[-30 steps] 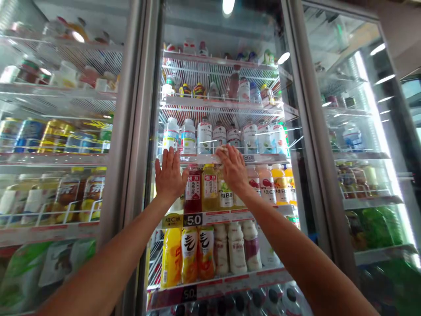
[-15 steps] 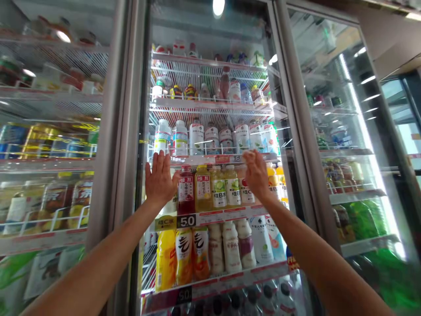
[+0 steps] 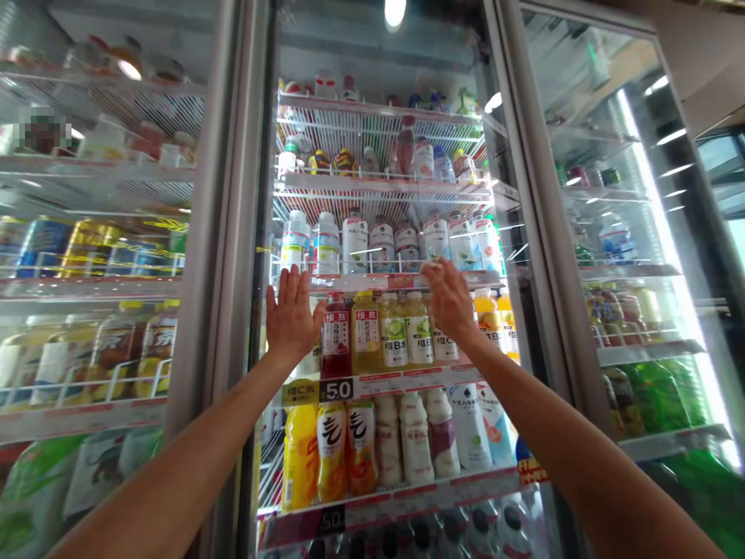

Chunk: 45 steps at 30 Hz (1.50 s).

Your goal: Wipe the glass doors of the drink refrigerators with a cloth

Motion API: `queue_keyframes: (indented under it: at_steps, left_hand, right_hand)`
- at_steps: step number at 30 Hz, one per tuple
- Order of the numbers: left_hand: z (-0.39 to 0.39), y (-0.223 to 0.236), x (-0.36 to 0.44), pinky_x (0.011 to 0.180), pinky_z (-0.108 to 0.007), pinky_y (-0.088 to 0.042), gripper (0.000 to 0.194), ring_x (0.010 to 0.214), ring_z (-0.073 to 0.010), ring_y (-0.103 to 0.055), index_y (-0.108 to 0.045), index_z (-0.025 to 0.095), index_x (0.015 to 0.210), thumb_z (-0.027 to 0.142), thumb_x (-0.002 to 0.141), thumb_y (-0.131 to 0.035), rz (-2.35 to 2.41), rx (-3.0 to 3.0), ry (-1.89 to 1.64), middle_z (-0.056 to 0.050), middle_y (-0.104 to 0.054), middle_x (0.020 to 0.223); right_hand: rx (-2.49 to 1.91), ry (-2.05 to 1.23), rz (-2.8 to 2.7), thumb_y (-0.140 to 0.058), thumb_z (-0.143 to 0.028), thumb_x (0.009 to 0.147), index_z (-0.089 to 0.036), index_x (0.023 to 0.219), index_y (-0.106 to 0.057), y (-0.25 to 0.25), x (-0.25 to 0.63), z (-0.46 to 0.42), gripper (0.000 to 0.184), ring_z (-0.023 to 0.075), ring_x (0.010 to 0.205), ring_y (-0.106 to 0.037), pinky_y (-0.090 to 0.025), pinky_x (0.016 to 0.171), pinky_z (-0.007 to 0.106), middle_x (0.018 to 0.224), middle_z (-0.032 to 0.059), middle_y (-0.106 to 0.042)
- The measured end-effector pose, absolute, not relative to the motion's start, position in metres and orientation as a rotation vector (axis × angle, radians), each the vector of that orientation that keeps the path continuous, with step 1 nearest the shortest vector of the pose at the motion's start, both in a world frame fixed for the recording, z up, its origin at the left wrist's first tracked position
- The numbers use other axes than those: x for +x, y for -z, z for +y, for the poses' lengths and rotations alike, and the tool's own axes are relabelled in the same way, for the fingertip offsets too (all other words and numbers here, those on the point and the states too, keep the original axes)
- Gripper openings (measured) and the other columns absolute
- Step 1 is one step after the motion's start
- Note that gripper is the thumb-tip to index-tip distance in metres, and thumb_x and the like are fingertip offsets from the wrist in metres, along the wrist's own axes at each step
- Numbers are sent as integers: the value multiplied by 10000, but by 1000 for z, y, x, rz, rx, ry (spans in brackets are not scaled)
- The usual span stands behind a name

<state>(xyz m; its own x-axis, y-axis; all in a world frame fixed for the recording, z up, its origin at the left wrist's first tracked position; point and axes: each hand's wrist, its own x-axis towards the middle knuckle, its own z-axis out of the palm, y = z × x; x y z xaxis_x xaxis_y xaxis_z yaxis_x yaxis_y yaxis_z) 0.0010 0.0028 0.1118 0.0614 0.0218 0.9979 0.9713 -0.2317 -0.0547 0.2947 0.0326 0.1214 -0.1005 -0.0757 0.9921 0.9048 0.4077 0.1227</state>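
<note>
My left hand lies flat against the glass door of a drinks cooler, fingers stretched upward and the thumb apart. On the door's right half is my right hand, fingers bent and close together. Something small and whitish shows at its fingertips, too little of it to name. Behind the glass, a red drink bottle stands just right of my left hand. Yellow and pale green bottles fill the shelf between the hands. My right hand partly hides the bottles and shelf edge behind it.
Metal door frames stand on both sides of the middle door. Bottles and cans fill the left cooler section, and green bottles stand in the right one. A price label reads 5.0.
The right hand has shifted slightly left across the glass, its fingers tilting further left. My left hand keeps its place on the door; the whole view has moved a little.
</note>
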Motion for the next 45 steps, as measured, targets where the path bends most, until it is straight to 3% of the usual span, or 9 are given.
queue_keyframes:
  at_steps: [4,9,15,20,25,31,35,39,45]
  left_hand:
    - [5,-111,-2,1120,-487,-107,593,1380,-250,-154,-291,117,1375,378,849,-376,-1056,-1393,1328,-149,-251,1465]
    - [5,-108,20,1123,-456,-179,504,1373,-208,-191,-307,148,1359,292,877,-343,-783,-1502,1271,-126,-305,1449]
    - [14,-118,87,1108,-416,-275,440,1352,-198,-253,-378,101,1293,288,901,-309,-576,-1616,1289,-155,-409,1379]
    - [14,-130,139,1089,-517,-266,383,1322,-284,-302,-533,114,1139,355,863,-421,-749,-1572,1326,-172,-474,1315]
    - [13,-148,104,1111,-454,-271,311,1319,-233,-317,-594,177,1080,237,887,-358,-664,-1639,1123,-69,-464,1354]
    - [6,-183,4,1101,-551,-137,458,1365,-338,-86,-491,-10,1169,285,901,-265,-888,-1300,1520,-135,-236,1472]
    - [12,-147,67,1124,-429,-256,359,1354,-232,-238,-568,130,1132,244,848,-379,-814,-1497,1316,-75,-392,1408]
    - [13,-115,108,1082,-436,-344,288,1312,-210,-339,-592,188,1082,206,845,-429,-442,-1806,866,-63,-489,1331]
    - [8,-121,65,1093,-463,-316,329,1347,-244,-265,-573,175,1122,195,854,-383,-697,-1505,1304,-80,-436,1371]
  right_hand:
    - [-882,758,-1017,-359,-167,822,-157,1324,-405,-149,298,42,504,267,1327,-270,-260,1047,532,1407,147,-351]
    - [-754,710,-1361,-286,-360,907,-272,1431,-126,-139,198,26,555,254,1369,-175,-240,1050,545,1484,74,-238]
    - [-476,479,-1417,-62,-255,925,-244,1419,156,-117,187,9,541,149,1297,-353,-350,1016,372,1486,61,-248]
    - [-671,670,-1210,-227,-327,903,-234,1436,-140,-113,259,30,548,228,1358,-237,-221,1065,511,1485,90,-243]
    - [-941,899,-1294,-310,-342,881,-217,1364,-338,-99,304,46,500,240,1349,-260,-202,1068,518,1475,102,-273]
    - [-1027,872,-1184,-301,-328,885,-205,1365,-342,-90,313,46,497,248,1369,-202,-193,1063,548,1468,116,-281]
    - [-1044,908,-1226,-316,-331,879,-225,1365,-346,-87,313,48,498,248,1381,-162,-184,1067,543,1485,96,-248]
    - [-1043,974,-1248,-338,-343,877,-238,1373,-333,-79,322,49,507,244,1375,-186,-178,1071,538,1480,90,-263]
    - [-1093,912,-1197,-316,-354,884,-226,1384,-318,-63,325,50,516,264,1381,-159,-201,1055,561,1488,101,-237]
